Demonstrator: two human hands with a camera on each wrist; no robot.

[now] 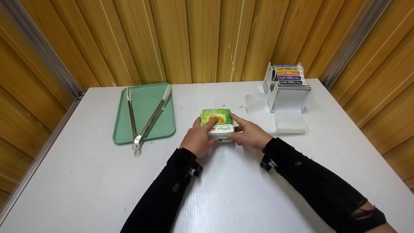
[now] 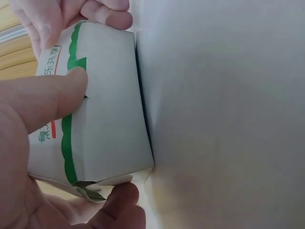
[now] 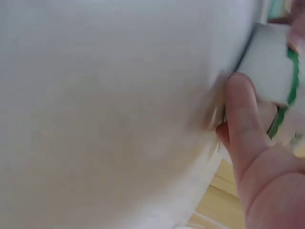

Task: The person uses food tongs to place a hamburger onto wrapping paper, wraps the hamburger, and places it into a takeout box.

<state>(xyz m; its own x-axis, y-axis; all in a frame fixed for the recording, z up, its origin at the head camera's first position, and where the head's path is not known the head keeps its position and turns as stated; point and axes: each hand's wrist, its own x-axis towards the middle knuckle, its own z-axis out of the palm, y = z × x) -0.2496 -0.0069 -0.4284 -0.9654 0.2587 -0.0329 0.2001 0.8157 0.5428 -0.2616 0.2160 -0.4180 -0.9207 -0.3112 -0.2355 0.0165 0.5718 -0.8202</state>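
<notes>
A small burger box [image 1: 223, 129], green and white with a burger printed on its lid, sits on the white table between both hands. My left hand [image 1: 198, 139] holds its left side, one finger lying across the lid. In the left wrist view the thumb presses the box's white face [image 2: 112, 95], with the other fingers curled by the side flap. From the right, my right hand [image 1: 250, 133] grips the box, thumb at the near corner and a finger on the lid's edge. The right wrist view shows the thumb [image 3: 243, 102] against the box wall [image 3: 269, 67].
Left of the hands is a green tray [image 1: 145, 97], with metal tongs [image 1: 152, 121] lying spread on it, hinge over its near edge. At back right stands a dispenser [image 1: 289, 97] of colored label rolls, a white strip [image 1: 289, 124] trailing onto the table. A wood-patterned wall [image 1: 203, 38] closes the back.
</notes>
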